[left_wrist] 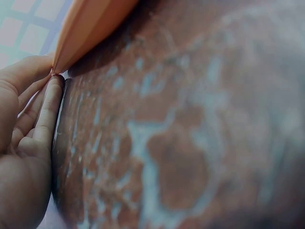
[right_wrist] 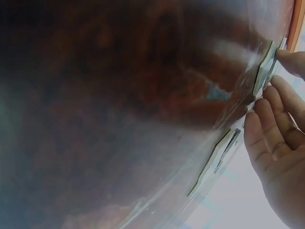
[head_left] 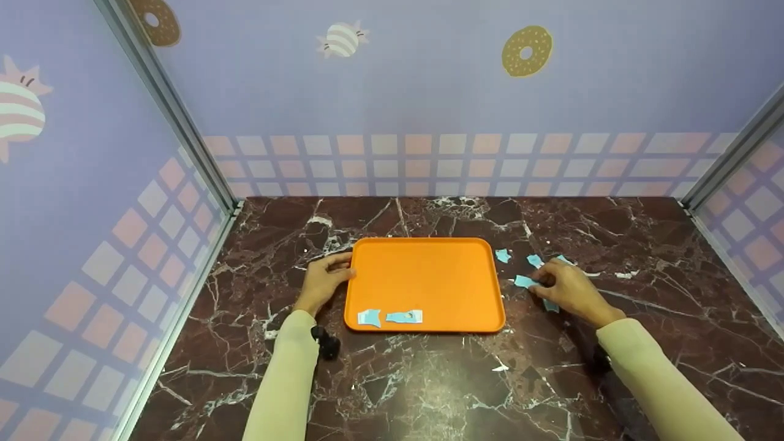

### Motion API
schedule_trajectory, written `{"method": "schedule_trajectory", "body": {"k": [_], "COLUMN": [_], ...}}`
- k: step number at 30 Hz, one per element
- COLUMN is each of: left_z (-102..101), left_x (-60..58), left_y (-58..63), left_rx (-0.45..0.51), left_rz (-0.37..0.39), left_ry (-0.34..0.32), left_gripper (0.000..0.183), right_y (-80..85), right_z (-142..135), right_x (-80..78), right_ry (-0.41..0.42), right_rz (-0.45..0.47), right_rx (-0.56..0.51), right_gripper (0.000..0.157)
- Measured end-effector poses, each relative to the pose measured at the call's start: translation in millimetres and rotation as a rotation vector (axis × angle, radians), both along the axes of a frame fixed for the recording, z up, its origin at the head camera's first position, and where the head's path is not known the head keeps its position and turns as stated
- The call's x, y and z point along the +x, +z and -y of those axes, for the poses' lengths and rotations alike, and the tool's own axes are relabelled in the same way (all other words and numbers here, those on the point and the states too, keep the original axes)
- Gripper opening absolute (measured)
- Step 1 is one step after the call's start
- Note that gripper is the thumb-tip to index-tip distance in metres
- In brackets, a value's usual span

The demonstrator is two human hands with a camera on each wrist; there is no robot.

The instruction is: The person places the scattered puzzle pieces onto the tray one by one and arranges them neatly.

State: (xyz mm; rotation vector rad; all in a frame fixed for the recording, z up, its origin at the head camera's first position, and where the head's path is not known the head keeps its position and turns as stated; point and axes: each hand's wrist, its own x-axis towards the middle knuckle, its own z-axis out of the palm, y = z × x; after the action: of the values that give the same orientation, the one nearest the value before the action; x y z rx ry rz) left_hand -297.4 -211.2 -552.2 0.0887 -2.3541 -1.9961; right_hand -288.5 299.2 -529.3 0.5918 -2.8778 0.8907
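My left hand [head_left: 321, 282] holds the left rim of an orange tray [head_left: 422, 275], thumb and fingertips at its edge; the tray's underside [left_wrist: 90, 28] shows in the left wrist view. My right hand [head_left: 569, 291] is right of the tray, thumb and fingertips pinching a flat light-blue puzzle piece [head_left: 525, 281] low over the table. Around that hand lie more such pieces: one by the tray's right rim [head_left: 503, 255], another piece [head_left: 535, 261] beyond the fingers, and a piece [head_left: 551, 305] partly under the palm. Two blue-and-white pieces [head_left: 370, 317] [head_left: 404, 316] lie along the tray's near edge.
The tray stands on a dark red marbled table [head_left: 429, 380]. A purple patterned wall [head_left: 429, 92] closes off the back, with side walls left and right. Small pale marks or scraps [head_left: 500, 368] show on the tabletop.
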Motion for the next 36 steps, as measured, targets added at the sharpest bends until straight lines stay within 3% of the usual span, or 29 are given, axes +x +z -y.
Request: {"method": "schedule_trajectory", "body": {"k": [11,20,23,27,31,36], "left_z": [-0.1,-0.1,-2.1,-3.2,-0.1,0.6], "left_x": [0.7,0.5,7.1,9.6,2.5,1.7], "left_y": [-0.2,0.5,12.9,17.9,3.6,0.7], "left_rx": [0.009,0.01,0.008,0.012,0.029,0.017], "left_rz": [-0.005,-0.003,0.005,0.013,0.02,0.023], "left_ry": [0.005,-0.013,-0.032,-0.041,-0.027,-0.018], "left_gripper": [0.042,0.045,0.045,0.044,0.045,0.044], "right_y": [1.2,6.5,9.1,12.0,14.1,15.7], "right_z": [5.6,15.9,21.0,29.3,38.5,48.8], "right_x": [3.8,4.6,4.6,5.5,7.1,8.7], "right_ry": [-0.006,0.08,0.117,0.152,0.186,0.238], "right_rz": [0.089,-0.048,-0.086,-0.117,-0.156,-0.212], "right_rx": [-0.106,-0.158,-0.155,-0.16,-0.18,-0.189], "right_gripper": [0.02,0.022,0.02,0.019,0.019,0.021]}}
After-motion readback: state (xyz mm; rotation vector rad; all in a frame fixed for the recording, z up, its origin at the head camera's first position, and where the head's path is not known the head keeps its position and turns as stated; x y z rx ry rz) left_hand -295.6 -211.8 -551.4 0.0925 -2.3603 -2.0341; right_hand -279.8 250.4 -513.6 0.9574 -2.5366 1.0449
